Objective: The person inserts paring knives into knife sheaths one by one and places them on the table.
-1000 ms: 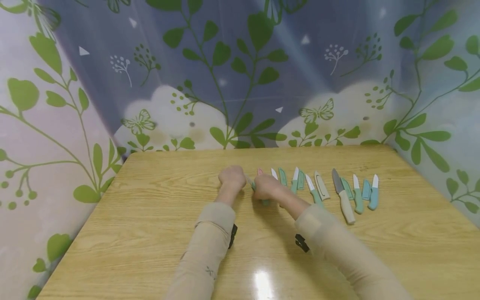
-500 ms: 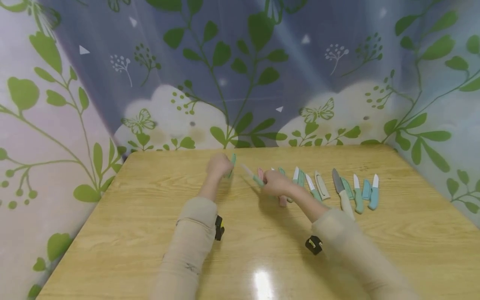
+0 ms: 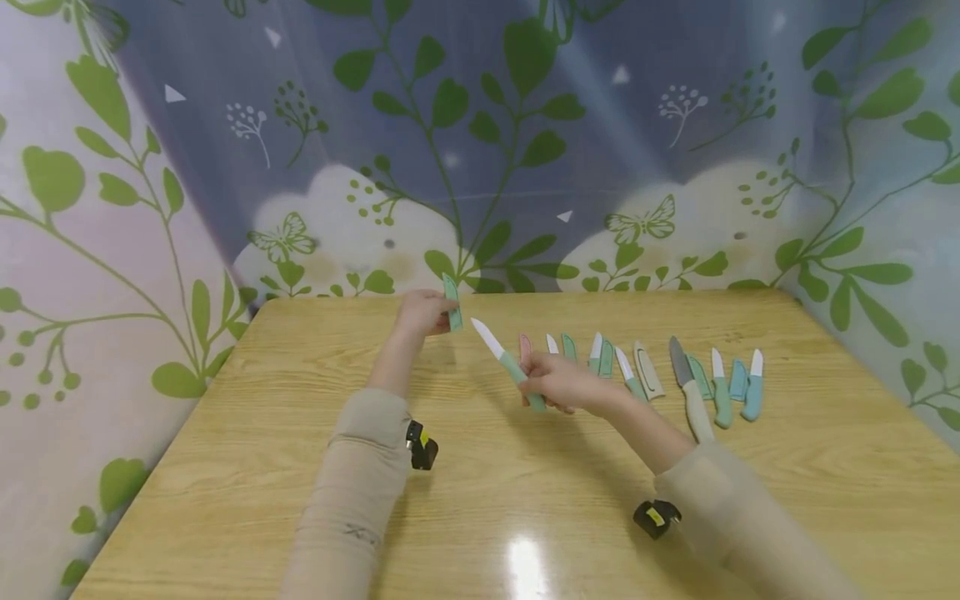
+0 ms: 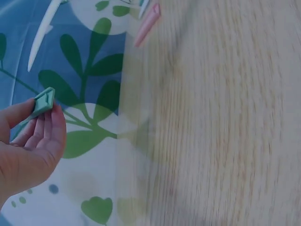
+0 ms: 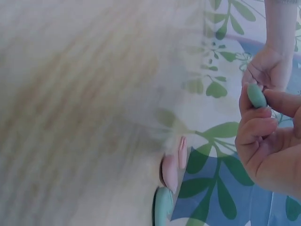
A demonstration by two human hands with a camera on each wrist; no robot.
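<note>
In the head view my left hand [image 3: 423, 315] pinches a green knife sheath [image 3: 453, 304] between thumb and fingers, near the table's far edge. My right hand [image 3: 558, 382] grips a paring knife [image 3: 513, 367] by its green handle, its bare white blade pointing up and left. The blade tip and the sheath are apart, a small gap between them. The left wrist view shows the sheath's narrow end [image 4: 44, 101] facing the camera, with the white blade [image 4: 41, 37] beyond it. From the right wrist, the butt of the green handle [image 5: 256, 95] shows between thumb and fingers.
To the right on the wooden table [image 3: 300, 500] lies a row of knives beside their sheaths. Among them are a pink sheath [image 3: 525, 344], a cream sheath [image 3: 649, 371], a larger grey-bladed knife [image 3: 692, 396] and a blue-handled knife [image 3: 752, 398]. A patterned curtain [image 3: 495, 125] stands behind.
The hands were close together at the knife and sheath. Since then the left hand has moved left and up with the sheath, the right hand rightward with the knife, baring its blade.
</note>
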